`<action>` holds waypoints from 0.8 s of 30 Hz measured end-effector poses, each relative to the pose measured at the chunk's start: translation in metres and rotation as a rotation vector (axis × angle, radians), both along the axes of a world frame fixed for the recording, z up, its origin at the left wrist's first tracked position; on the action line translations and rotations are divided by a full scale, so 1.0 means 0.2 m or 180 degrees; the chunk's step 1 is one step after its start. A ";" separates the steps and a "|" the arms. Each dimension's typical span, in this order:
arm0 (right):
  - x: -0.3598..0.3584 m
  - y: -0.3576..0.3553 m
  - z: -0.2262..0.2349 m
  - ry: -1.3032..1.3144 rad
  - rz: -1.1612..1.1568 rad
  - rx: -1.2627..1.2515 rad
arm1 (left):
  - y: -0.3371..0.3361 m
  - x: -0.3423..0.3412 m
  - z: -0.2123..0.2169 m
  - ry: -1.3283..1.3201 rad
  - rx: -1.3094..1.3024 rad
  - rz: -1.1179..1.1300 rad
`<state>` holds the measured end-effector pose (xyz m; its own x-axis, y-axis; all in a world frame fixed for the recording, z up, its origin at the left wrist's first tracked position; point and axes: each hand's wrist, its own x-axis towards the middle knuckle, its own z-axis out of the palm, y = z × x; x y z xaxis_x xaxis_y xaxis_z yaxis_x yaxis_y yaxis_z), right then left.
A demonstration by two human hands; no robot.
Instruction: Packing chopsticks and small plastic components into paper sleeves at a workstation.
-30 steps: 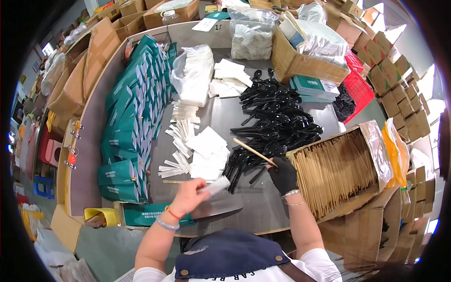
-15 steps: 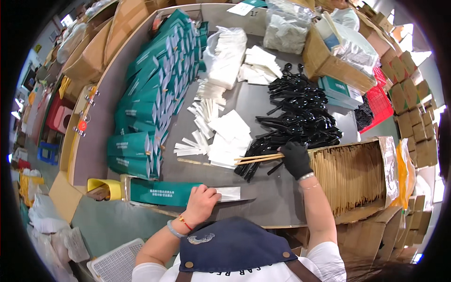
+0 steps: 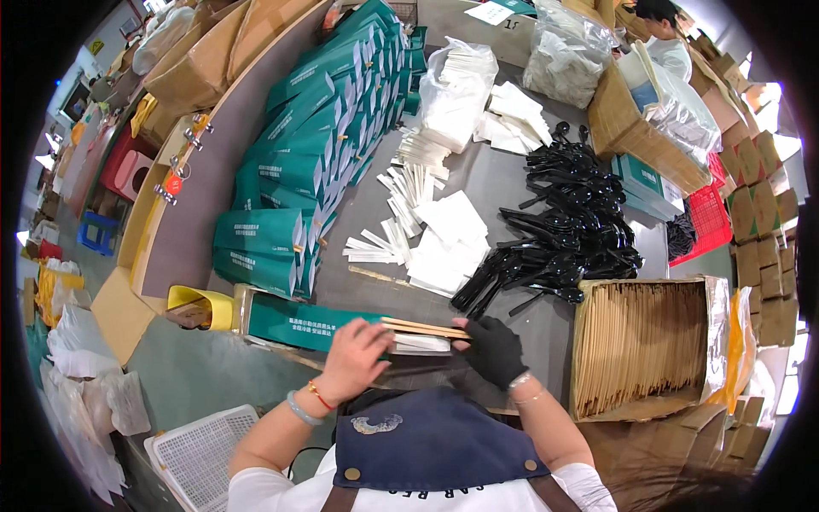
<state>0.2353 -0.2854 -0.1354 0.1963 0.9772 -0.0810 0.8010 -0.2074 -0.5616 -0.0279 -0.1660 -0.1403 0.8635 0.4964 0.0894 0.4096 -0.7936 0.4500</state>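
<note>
My right hand (image 3: 495, 351), in a black fingerless glove, is closed on the right ends of a pair of wooden chopsticks (image 3: 424, 328). Their left ends reach the mouth of a flat green paper sleeve (image 3: 286, 322) at the table's front edge. Over that mouth lies my bare left hand (image 3: 352, 362), its fingers apart and touching the sleeve. A slim white packet (image 3: 424, 344) pokes out of the sleeve, just below the chopsticks. How far anything reaches inside is hidden.
A cardboard box of chopsticks (image 3: 640, 350) stands at right. Beyond are piled black plastic spoons (image 3: 589, 218), white napkins (image 3: 448, 239) and slim white packets (image 3: 380, 245). Green sleeves (image 3: 264, 243) are stacked left, beside a yellow container (image 3: 205, 307). A person (image 3: 670, 43) is at the far right.
My right hand has brought the chopsticks left and nearer, from beside the spoons to the sleeve's mouth. My left hand has loosened its pinch there. The view has shifted, and a person now shows.
</note>
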 end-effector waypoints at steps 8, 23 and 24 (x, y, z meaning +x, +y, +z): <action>0.01 -0.05 -0.11 -0.0008 0.0538 0.0291 | 0.11 0.05 -0.02 -0.0022 -0.0220 -0.0026; -0.20 0.02 -0.09 0.1079 -0.0430 0.0420 | 0.06 0.27 0.02 0.0141 0.0668 -0.0591; -0.16 0.02 -0.02 0.0358 -0.0160 0.0421 | 0.05 0.27 -0.02 0.0153 0.0810 -0.0620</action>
<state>0.2040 -0.2812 -0.1390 0.2421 0.9700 0.0234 0.7220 -0.1640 -0.6722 0.0268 -0.1554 -0.1447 0.9463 0.2882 0.1463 0.2548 -0.9437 0.2109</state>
